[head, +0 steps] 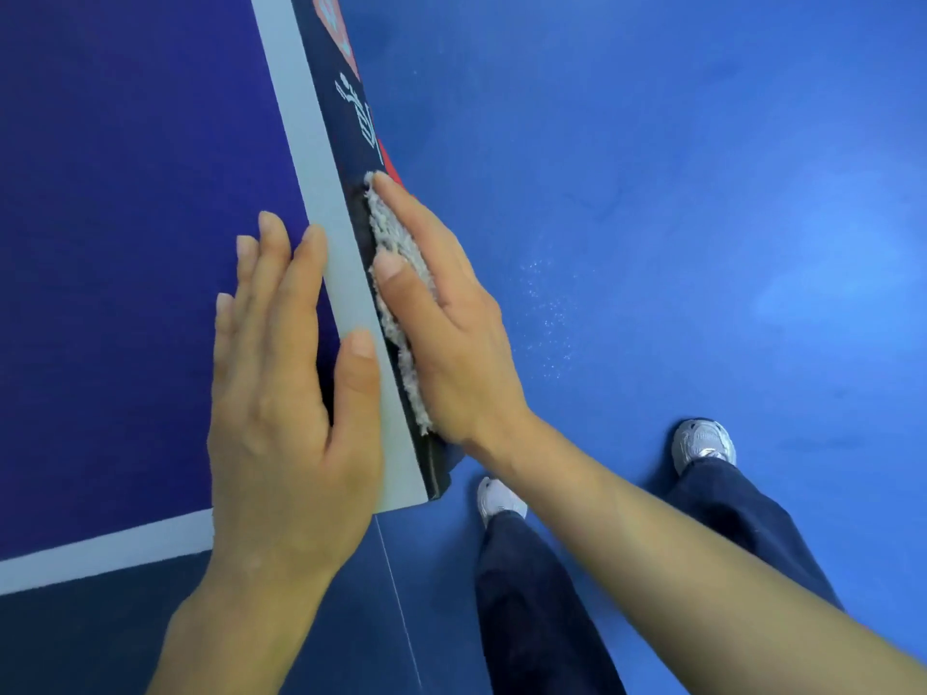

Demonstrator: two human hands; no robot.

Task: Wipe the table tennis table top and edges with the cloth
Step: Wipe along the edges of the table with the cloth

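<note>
Fingers [407, 209] straight, right hand [454, 338] pressing cloth [387, 227] against table edge [346, 110].

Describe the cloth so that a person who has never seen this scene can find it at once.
Start from the big blue table tennis table and follow its white border line to the near right corner. Just past that corner, on the dark printed side edge, the right hand presses a small cloth flat. It is the only pale grey, shaggy thing; everything around it is smooth.
</note>
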